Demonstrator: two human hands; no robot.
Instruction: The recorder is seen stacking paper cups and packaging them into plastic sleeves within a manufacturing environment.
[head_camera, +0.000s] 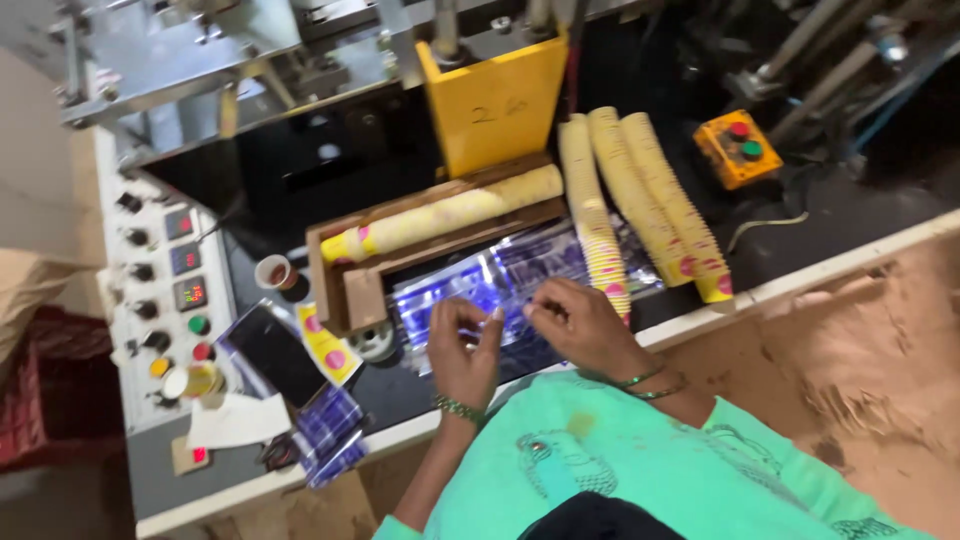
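My left hand and my right hand are close together over a shiny clear plastic sleeve with blue print lying on the black bench. The fingertips of both hands pinch at its near edge. Just behind, a long stack of yellow paper cups lies on its side in a wooden trough. To the right of my right hand, three more long stacks of yellow cups lie side by side.
A yellow metal box stands behind the trough. A grey control panel with knobs, displays and buttons is at left, with a phone and a small cup beside it. An orange button box sits at right. Brown floor lies beyond the bench edge.
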